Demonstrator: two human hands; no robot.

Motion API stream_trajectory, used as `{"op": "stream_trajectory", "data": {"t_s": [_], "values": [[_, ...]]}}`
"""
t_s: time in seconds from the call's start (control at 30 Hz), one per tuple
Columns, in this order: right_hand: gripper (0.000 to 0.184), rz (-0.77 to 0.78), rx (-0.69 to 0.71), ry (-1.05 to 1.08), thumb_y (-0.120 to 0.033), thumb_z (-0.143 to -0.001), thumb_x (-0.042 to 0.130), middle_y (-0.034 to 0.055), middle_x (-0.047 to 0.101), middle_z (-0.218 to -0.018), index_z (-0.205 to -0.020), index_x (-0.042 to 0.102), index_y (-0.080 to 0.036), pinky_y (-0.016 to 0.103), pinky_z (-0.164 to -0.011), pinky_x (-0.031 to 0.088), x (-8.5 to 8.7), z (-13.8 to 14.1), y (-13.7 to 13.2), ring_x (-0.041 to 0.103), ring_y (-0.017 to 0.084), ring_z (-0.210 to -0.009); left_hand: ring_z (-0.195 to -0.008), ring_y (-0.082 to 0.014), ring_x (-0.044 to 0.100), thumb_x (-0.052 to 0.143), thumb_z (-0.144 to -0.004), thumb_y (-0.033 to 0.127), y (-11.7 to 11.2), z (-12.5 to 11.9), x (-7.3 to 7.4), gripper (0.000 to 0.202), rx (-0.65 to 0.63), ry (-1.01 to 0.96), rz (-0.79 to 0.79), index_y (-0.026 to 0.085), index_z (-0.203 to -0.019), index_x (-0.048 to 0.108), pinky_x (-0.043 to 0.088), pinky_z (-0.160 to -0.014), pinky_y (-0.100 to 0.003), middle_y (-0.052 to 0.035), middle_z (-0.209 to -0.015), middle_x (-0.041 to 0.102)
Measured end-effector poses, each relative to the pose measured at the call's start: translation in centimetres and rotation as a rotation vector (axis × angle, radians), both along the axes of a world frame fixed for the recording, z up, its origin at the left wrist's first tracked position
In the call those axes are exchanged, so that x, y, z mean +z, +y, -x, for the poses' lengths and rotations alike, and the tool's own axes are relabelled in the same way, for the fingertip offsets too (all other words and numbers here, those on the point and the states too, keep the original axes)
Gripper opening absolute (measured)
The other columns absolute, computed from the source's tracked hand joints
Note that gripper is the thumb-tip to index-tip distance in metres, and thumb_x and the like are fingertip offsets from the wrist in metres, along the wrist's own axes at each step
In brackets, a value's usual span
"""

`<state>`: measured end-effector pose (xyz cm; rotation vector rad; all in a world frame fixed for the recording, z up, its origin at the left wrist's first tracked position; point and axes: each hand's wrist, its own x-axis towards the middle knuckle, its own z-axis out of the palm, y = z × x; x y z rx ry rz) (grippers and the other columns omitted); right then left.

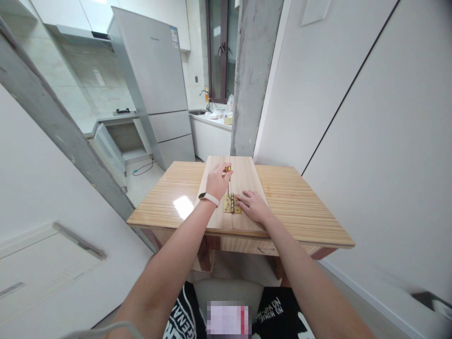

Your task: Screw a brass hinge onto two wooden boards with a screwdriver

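Observation:
On the table, two pale wooden boards lie side by side, with a brass hinge across their seam near the front edge. My left hand is closed above the left board, its fingertips around the yellow and dark handle of what looks like a small screwdriver. A thin dark shaft seems to point down from it toward the hinge's top end. My right hand lies on the right board, fingers stretched, fingertips at the hinge's right leaf. Screws in the hinge are too small to make out clearly.
The wood-grain table has a drawer at its front. Beyond it stand a tall grey fridge, a sink counter and a concrete pillar. White walls flank both sides.

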<state>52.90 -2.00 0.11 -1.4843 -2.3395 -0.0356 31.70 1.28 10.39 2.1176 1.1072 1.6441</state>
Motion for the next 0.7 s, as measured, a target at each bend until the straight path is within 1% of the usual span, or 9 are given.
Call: {"op": "stream_trajectory", "data": {"t_s": [0.13,0.23,0.37,0.43,0.6,0.7], "values": [[0.043,0.008,-0.004,0.007,-0.051,-0.106,0.045,0.0085,0.058,-0.145,-0.142,0.065,-0.037,0.043,-0.115,0.037,-0.13,-0.07,0.10,0.050,0.025,-0.134,-0.100,-0.0189,0.070,0.058,-0.097,0.012,0.11,-0.04,-0.09,0.032,-0.081,0.036,0.005,0.024,-0.126,0.064,0.064,-0.081,-0.032,-0.0069,-0.111,0.070],[0.042,0.008,-0.003,0.012,-0.050,-0.106,0.045,0.0088,0.059,-0.144,-0.141,0.065,-0.037,0.043,-0.114,0.037,-0.08,-0.07,0.05,0.050,0.026,-0.133,-0.102,-0.0181,0.070,0.057,-0.098,0.013,0.09,-0.06,-0.09,0.032,-0.118,0.020,0.018,0.024,-0.128,0.063,0.065,-0.082,-0.031,-0.0073,-0.115,0.070],[0.043,0.002,0.002,0.010,-0.050,-0.107,0.044,0.0094,0.059,-0.143,-0.142,0.065,-0.036,0.043,-0.114,0.038,0.11,0.00,-0.13,0.050,0.026,-0.134,-0.092,-0.0157,0.070,0.068,-0.095,0.020,-0.03,-0.09,-0.04,0.027,-0.063,0.003,0.012,0.023,-0.121,0.066,0.065,-0.076,-0.028,-0.0074,-0.118,0.066],[0.043,-0.002,0.004,0.011,-0.050,-0.107,0.044,0.0095,0.059,-0.143,-0.142,0.064,-0.036,0.043,-0.114,0.038,0.22,0.06,-0.21,0.050,0.026,-0.133,-0.089,-0.0153,0.069,0.071,-0.093,0.020,-0.07,-0.09,0.00,0.027,-0.035,0.011,0.012,0.023,-0.119,0.067,0.064,-0.074,-0.027,-0.0073,-0.116,0.064],[0.043,0.002,-0.005,0.002,-0.050,-0.106,0.045,0.0096,0.059,-0.144,-0.142,0.065,-0.036,0.043,-0.114,0.037,0.49,0.20,-0.34,0.050,0.026,-0.134,-0.090,-0.0154,0.069,0.064,-0.094,0.012,-0.12,-0.08,0.06,0.030,-0.041,0.009,0.017,0.024,-0.121,0.066,0.064,-0.077,-0.029,-0.0070,-0.114,0.063],[0.043,0.013,-0.005,0.000,-0.050,-0.106,0.045,0.0097,0.059,-0.144,-0.142,0.064,-0.035,0.043,-0.115,0.036,0.61,0.20,-0.40,0.050,0.026,-0.135,-0.095,-0.0168,0.068,0.060,-0.094,0.008,-0.19,-0.03,0.03,0.034,-0.051,0.019,0.020,0.024,-0.124,0.065,0.064,-0.082,-0.031,-0.0072,-0.115,0.064]]}}
